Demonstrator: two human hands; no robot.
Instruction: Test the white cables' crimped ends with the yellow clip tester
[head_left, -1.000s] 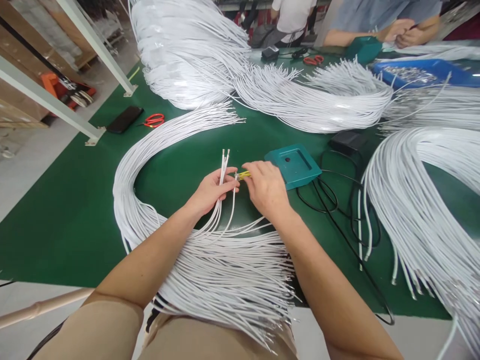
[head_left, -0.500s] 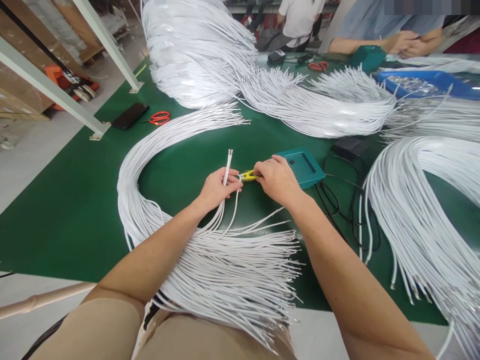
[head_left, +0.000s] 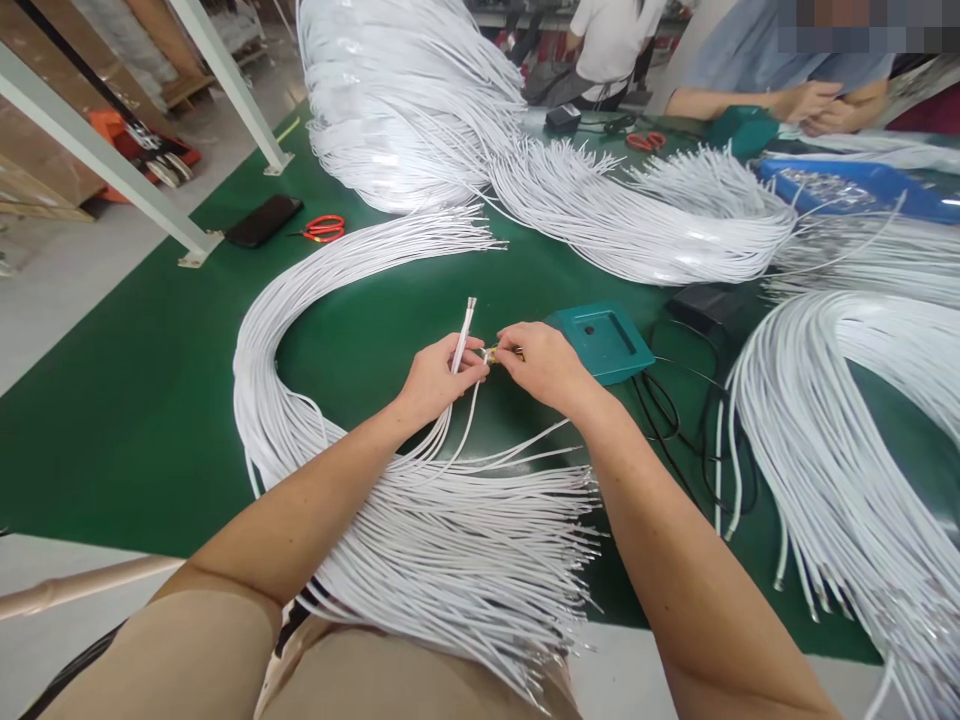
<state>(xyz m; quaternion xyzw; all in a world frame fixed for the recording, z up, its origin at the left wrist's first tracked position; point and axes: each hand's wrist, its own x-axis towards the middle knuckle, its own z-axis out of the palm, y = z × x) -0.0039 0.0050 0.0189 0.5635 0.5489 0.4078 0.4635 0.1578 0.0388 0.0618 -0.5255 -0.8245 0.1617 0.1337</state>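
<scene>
In the head view my left hand is closed around a few white wires, whose bare metal ends point up. Another wire of the same kind bends between its thumb and fingertips. My right hand grips small yellow-handled snips, mostly hidden by its fingers. Their metal tip meets the wire at my left fingertips; whether the blades are closed I cannot tell. Below both hands a thick bundle of white wires spreads across the table edge and my lap, its metal-tipped ends toward the right.
A teal device with black cables lies just beyond my right hand. Red-handled scissors and a black phone are at the left. More white wire bundles cover the back and right. Across the table sits a person near a blue tray.
My right hand has moved slightly left, closer to my left hand, and its fingers now cover most of the yellow handles. The view has shifted a little.
</scene>
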